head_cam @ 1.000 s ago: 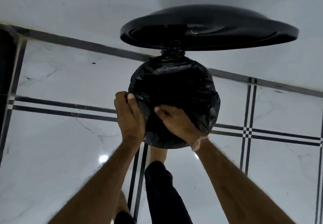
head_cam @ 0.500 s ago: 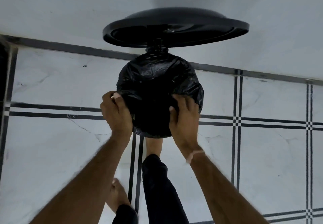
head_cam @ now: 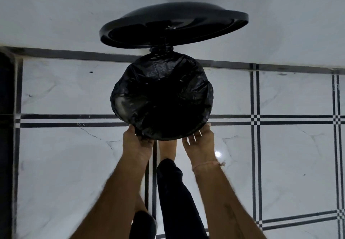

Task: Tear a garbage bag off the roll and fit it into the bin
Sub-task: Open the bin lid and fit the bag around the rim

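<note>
Black plastic, thin and creased: the garbage bag (head_cam: 162, 97) is stretched over the rim of the bin (head_cam: 204, 126), lid (head_cam: 173, 24) tipped up behind. My concern is the near edge; a loose fold there could slip back inside, or a hard tug could tear the film. My left hand (head_cam: 137, 142) and right hand (head_cam: 199, 142) sit under the bin's near rim, touching the bag's lower edge. Their fingers curl beneath, apparently pinching the overhang, though I cannot confirm the grip. The bin stands on the tiled floor (head_cam: 280, 164).
</note>
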